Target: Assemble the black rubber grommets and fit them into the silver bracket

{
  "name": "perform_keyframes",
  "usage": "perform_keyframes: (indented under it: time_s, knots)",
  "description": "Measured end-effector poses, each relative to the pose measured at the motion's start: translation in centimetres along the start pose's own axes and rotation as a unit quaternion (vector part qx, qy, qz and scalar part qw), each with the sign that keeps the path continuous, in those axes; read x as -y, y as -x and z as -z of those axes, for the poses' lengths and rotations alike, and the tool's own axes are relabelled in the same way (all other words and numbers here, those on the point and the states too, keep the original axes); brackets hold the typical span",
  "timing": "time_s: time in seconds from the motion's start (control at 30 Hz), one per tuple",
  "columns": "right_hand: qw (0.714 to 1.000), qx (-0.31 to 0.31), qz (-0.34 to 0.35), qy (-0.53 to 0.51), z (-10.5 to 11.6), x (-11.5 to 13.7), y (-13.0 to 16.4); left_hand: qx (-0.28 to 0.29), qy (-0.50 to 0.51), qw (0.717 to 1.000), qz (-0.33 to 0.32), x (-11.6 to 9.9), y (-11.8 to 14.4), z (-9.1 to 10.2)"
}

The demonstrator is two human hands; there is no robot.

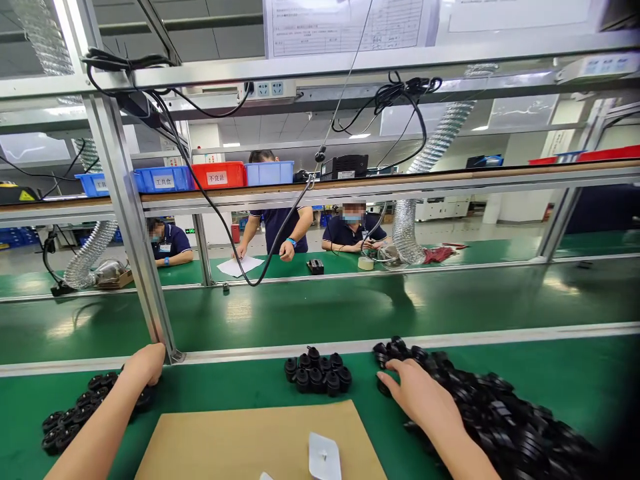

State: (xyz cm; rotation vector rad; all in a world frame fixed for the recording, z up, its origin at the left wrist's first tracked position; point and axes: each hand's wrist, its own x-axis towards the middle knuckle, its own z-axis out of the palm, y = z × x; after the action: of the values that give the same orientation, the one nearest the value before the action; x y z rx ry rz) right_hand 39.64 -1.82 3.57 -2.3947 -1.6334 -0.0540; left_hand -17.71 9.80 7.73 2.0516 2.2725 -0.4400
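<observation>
My left hand is bent down over the far end of a group of round black ribbed parts at the left. Its fingers point away and down, mostly hidden, so whether it holds one of the parts does not show. On the other side, my right hand reaches to the near-left edge of a large heap of similar black parts. Thumb and forefinger are apart there, with black pieces close to the fingertips. Between the hands, a smaller cluster of black parts stands upright in rows on the green bench.
A brown board lies before me, with a white flat piece on it. A metal post rises beside my left hand. A black cable hangs in front. Several people sit or stand at the opposite bench.
</observation>
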Motion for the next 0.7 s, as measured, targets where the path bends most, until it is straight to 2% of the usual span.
perform_keyframes:
  time_s: [0.1,0.23,0.4,0.47,0.57,0.7]
  knots:
    - [1.000,0.011,0.002,0.003,0.1,0.1,0.3,-0.037,0.018,0.999,-0.028,-2.7,0.8,-0.5]
    - [1.000,0.025,0.005,0.001,0.1,0.5,0.5,-0.095,0.082,0.986,-0.105,-7.9,2.9,-1.4]
    - [1.000,0.026,0.009,-0.006,-0.1,0.9,0.8,-0.135,0.235,0.933,-0.237,-14.1,5.2,-3.3]
    - [0.999,0.024,0.011,-0.021,-0.3,1.0,0.9,-0.145,0.300,0.905,-0.263,-15.5,5.6,-4.1]
    - [0.998,0.013,0.009,-0.065,-0.5,1.0,0.9,-0.148,0.395,0.865,-0.272,-16.3,5.6,-4.8]
    - [0.981,-0.024,0.007,-0.191,-0.3,1.2,0.8,-0.100,0.522,0.798,-0.283,-17.0,6.3,-4.4]
